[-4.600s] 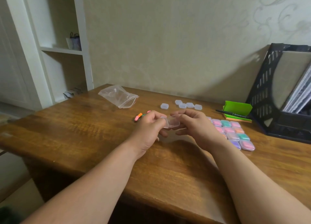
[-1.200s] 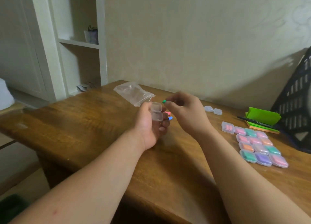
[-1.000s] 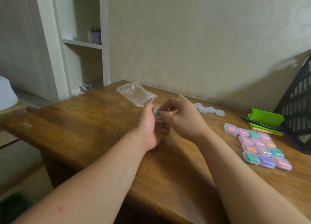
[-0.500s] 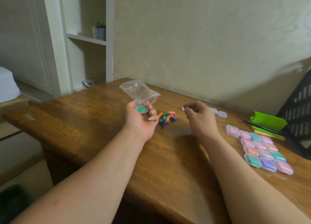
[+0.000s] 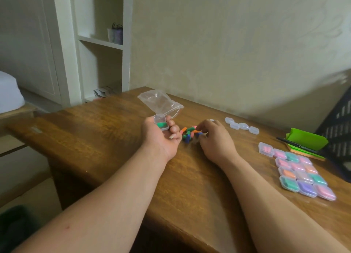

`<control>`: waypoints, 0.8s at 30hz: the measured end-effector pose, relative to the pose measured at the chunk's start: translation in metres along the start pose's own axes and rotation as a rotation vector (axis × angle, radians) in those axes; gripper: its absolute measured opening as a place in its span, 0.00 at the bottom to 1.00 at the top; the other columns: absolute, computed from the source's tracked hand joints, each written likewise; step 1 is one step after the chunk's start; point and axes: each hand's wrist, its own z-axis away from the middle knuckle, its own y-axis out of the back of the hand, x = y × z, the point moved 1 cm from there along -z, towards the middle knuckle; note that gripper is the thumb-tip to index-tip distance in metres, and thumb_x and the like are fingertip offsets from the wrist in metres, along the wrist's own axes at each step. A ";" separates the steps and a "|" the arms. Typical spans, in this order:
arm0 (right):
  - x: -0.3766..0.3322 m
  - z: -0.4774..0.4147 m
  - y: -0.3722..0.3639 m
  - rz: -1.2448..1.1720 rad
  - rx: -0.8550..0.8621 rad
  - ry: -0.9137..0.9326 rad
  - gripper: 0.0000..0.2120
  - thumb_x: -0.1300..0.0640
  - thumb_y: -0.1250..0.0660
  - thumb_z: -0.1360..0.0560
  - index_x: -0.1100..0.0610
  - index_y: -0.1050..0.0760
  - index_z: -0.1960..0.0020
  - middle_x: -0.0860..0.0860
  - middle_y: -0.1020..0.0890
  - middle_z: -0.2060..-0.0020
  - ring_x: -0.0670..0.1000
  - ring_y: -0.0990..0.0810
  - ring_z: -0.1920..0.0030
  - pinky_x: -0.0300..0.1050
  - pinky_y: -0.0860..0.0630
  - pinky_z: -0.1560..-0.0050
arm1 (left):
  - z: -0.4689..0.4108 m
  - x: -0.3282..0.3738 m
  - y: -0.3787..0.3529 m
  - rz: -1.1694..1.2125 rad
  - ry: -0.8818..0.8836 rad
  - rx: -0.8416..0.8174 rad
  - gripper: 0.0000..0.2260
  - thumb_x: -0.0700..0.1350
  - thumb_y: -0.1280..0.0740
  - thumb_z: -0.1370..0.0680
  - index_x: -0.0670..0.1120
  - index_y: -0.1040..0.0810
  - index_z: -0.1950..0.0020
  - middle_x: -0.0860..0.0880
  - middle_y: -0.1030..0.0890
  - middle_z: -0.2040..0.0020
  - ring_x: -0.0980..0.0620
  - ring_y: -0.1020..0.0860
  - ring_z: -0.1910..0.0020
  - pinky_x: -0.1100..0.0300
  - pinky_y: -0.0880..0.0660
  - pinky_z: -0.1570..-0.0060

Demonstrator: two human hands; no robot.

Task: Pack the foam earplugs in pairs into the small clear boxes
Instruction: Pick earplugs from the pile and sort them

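One box (image 5: pixel 161 122) gripped in left hand (image 5: pixel 161 139); right hand (image 5: pixel 214 138) curled over earplugs (image 5: pixel 188 133)

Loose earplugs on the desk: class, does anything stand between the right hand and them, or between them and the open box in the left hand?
Nothing visible. The right hand is at the loose earplugs, and the open box, held by the left hand with one green earplug inside, sits just left of them.
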 end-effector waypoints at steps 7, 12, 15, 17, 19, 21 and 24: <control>-0.008 0.005 -0.006 0.000 -0.066 0.171 0.14 0.57 0.32 0.19 0.40 0.16 0.41 0.43 0.25 0.48 0.45 0.23 0.49 0.40 0.26 0.54 | 0.002 0.001 0.000 -0.009 0.006 0.001 0.15 0.52 0.44 0.14 0.45 0.23 0.43 0.47 0.25 0.65 0.53 0.29 0.71 0.63 0.34 0.73; -0.008 0.004 -0.005 0.024 -0.082 0.155 0.11 0.54 0.30 0.18 0.44 0.16 0.38 0.44 0.23 0.48 0.44 0.23 0.51 0.38 0.25 0.55 | 0.003 0.000 -0.001 -0.017 0.006 0.003 0.15 0.53 0.44 0.14 0.44 0.23 0.43 0.47 0.25 0.65 0.53 0.29 0.71 0.63 0.34 0.73; -0.009 0.001 -0.007 0.022 -0.078 0.132 0.08 0.53 0.29 0.18 0.45 0.17 0.40 0.44 0.23 0.48 0.44 0.22 0.51 0.39 0.24 0.54 | 0.004 0.001 -0.002 -0.023 0.007 0.001 0.15 0.52 0.44 0.14 0.44 0.23 0.44 0.47 0.25 0.65 0.53 0.29 0.71 0.63 0.34 0.73; -0.010 0.001 -0.007 0.014 -0.070 0.109 0.06 0.53 0.29 0.18 0.46 0.17 0.42 0.44 0.23 0.48 0.45 0.22 0.50 0.41 0.23 0.53 | 0.003 0.000 -0.002 -0.027 0.013 0.000 0.14 0.52 0.43 0.14 0.44 0.23 0.44 0.47 0.25 0.65 0.53 0.29 0.71 0.62 0.34 0.74; -0.011 0.001 -0.007 0.005 -0.067 0.097 0.05 0.54 0.30 0.18 0.47 0.17 0.43 0.44 0.23 0.48 0.46 0.22 0.50 0.42 0.22 0.53 | 0.002 0.000 -0.001 -0.026 0.018 0.000 0.14 0.52 0.43 0.15 0.44 0.23 0.44 0.47 0.25 0.65 0.53 0.29 0.71 0.62 0.34 0.74; -0.011 0.001 -0.006 -0.012 -0.056 0.089 0.04 0.53 0.30 0.17 0.47 0.18 0.44 0.44 0.22 0.48 0.45 0.23 0.51 0.39 0.25 0.56 | 0.002 0.000 -0.001 -0.035 0.015 0.002 0.14 0.52 0.43 0.15 0.44 0.23 0.44 0.47 0.25 0.65 0.53 0.29 0.71 0.62 0.34 0.74; -0.009 0.003 0.002 -0.096 -0.007 0.011 0.04 0.54 0.32 0.16 0.48 0.19 0.42 0.45 0.20 0.49 0.43 0.22 0.53 0.38 0.27 0.59 | 0.003 -0.001 -0.001 -0.057 0.011 -0.008 0.14 0.53 0.43 0.15 0.44 0.23 0.44 0.47 0.24 0.64 0.53 0.29 0.70 0.62 0.35 0.73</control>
